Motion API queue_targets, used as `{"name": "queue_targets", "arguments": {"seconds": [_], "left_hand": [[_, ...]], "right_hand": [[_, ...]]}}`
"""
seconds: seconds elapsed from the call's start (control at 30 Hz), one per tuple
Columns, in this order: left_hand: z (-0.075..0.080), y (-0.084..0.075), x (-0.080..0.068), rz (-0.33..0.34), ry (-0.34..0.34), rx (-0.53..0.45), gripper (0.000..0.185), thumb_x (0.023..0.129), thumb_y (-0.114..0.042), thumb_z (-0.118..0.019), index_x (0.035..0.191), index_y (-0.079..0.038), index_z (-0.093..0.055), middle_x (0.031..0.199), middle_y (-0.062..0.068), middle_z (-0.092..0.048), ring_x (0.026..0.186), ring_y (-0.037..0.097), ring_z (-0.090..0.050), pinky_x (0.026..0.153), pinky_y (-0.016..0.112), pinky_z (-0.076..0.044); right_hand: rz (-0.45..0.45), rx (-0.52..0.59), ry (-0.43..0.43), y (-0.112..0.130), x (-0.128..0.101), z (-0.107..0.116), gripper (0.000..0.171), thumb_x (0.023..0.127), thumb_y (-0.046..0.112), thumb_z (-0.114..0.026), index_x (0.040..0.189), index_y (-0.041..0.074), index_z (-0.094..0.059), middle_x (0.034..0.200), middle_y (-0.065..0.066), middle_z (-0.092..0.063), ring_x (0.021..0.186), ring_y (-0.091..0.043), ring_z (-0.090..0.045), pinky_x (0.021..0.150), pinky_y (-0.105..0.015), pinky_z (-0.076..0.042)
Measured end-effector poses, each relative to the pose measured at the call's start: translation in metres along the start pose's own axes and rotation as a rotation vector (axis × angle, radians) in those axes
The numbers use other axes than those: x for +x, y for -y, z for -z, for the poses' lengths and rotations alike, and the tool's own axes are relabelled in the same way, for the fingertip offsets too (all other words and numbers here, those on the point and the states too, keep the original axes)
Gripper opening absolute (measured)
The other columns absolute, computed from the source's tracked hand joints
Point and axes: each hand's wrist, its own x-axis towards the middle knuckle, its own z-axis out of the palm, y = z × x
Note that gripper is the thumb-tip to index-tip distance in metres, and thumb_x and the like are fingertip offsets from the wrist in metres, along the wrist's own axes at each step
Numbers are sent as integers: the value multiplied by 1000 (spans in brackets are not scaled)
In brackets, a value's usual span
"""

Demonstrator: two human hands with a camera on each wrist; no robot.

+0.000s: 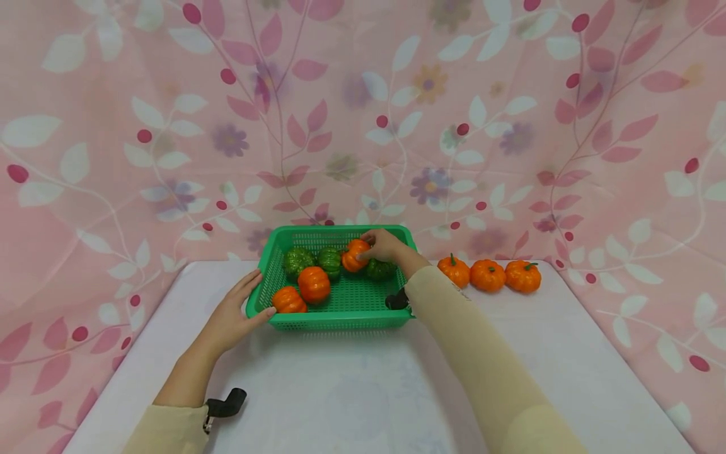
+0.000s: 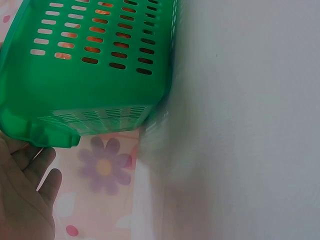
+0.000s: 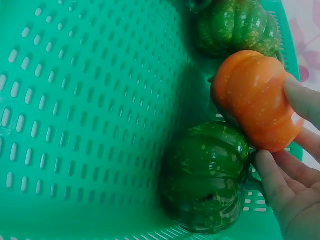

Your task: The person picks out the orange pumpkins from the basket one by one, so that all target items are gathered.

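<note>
Head view: green basket beneath the right hand

The left hand, farther off, touches the rim with extended fingers. Right thumb and fingers pinch an orange pumpkin; a green pumpkin lies just beside them.

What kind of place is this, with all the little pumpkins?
Probably somewhere indoors, maybe a little studio: there's a pale-covered table, a flowery pink backdrop behind it, and a green basket holding pumpkins.

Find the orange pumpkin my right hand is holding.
In the head view, your right hand holds that orange pumpkin toward the back of the basket, right of center, between two green pumpkins.
</note>
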Motion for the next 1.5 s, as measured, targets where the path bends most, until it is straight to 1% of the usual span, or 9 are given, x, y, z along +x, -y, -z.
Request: {"name": "queue_targets", "arguments": {"seconds": [0.2, 0.37, 0.57, 0.7, 0.83, 1.0, 1.2, 1.33, 1.5], "left_hand": [[-1, 0, -1, 0, 4, -3, 87, 91, -46, -71, 157, -6, -31, 165, 10, -22, 146, 46, -24, 108, 73, -26], [-1, -1, -1, -5, 1, -11, 87, 91, -44, -72, 157, -5, -32, 164, 11, -23, 146, 46, -24, 107, 73, -26], [-1, -2, -1, -8, -1, -11, 86, 91, -44, -72, 157, -5, -32, 164, 11, -23, 146, 46, -25, 108, 73, -26], [0, -2, -2, -5, -2, -7, 85, 92, -43, -71, 157, -5, -32, 164, 11, -23, 145, 46, -25, 107, 73, -26], [1, -2, -3, -10, -7, -4, 85, 92, -43, -71, 157, -5, -32, 164, 12, -23, 145, 47, -25, 107, 73, -26], [1, -2, -3, -16, -10, -2, 85, 92, -43, -71, 157, -4, -31, 164, 13, -23, 145, 47, -25, 107, 73, -26], [0, -1, -2, -20, -7, -5, 85, 92, -42, -71, 156, -3, -32, 164, 13, -23, 145, 47, -25, 108, 72, -26], [0, -2, -1, -22, -9, -5, 85, 92, -42, -71, 156, -3, -32, 164, 13, -23, 145, 47, -25, 107, 73, -26], [1, -3, -1, -24, -10, -6, 85, 92, -42, -71, 156, -3, -32, 164, 13, -23, 145, 47, -25, 107, 73, -26]], "right_hand": [[11, -6, -12, 0, -4, 1, 60, 93, 22, -74, 144, 3, -50, 143, -19, -51, 128, -34, -51, 103, -44, -47], [-1, 8, -18, -1, -5, 6, 59, 93, 23, -74, 145, 7, -50, 145, -17, -50, 130, -33, -50, 104, -46, -46], [24, 43, -59, 5, -10, 20, 60, 91, 24, -76, 143, 7, -51, 142, -17, -52, 128, -33, -51, 101, -45, -48], [54, 39, -70, 12, -19, 32, 59, 91, 24, -77, 142, 7, -53, 140, -16, -54, 125, -32, -53, 100, -45, -49], [76, 25, -74, 23, -36, 45, 59, 92, 25, -75, 144, 9, -52, 141, -14, -53, 126, -32, -52, 101, -45, -49], [89, 85, -90, 27, -61, 60, 61, 92, 25, -74, 146, 11, -50, 144, -14, -51, 128, -33, -52, 103, -46, -48], [100, 126, -117, 11, -96, 75, 61, 93, 28, -74, 147, 12, -49, 144, -11, -51, 130, -32, -52, 105, -47, -46], [94, 172, -131, -3, -120, 82, 62, 92, 28, -75, 147, 12, -50, 144, -11, -52, 130, -33, -53, 105, -49, -46], [83, 194, -148, -24, -145, 88, 65, 92, 29, -75, 148, 11, -48, 145, -12, -51, 131, -33, -52, 105, -48, -46]]}}
